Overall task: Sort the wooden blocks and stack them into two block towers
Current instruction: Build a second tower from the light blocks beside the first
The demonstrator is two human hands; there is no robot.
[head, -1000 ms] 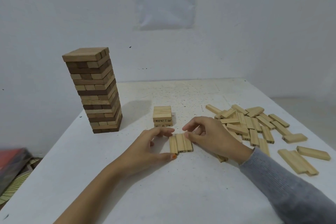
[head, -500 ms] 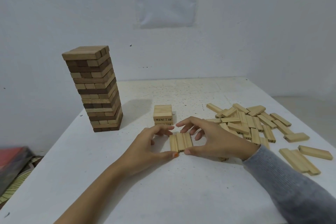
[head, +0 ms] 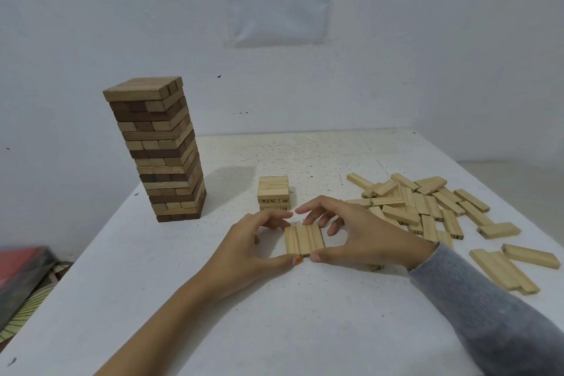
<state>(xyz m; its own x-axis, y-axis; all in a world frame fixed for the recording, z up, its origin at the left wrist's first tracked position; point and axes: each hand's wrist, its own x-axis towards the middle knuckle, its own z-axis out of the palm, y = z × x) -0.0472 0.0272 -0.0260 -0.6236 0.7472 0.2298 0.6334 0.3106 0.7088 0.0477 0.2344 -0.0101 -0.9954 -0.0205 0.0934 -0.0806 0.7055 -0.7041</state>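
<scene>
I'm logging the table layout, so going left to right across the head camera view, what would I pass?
Red item at the left edge → tall block tower → left hand → row of three blocks → right hand → pile of loose blocks.

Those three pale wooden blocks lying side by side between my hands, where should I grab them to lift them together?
Squeeze the row of three pale wooden blocks across its outer long faces, left hand from the left, right hand from the right. They lie flat, long sides touching, so inward pressure should clamp the middle one.
</scene>
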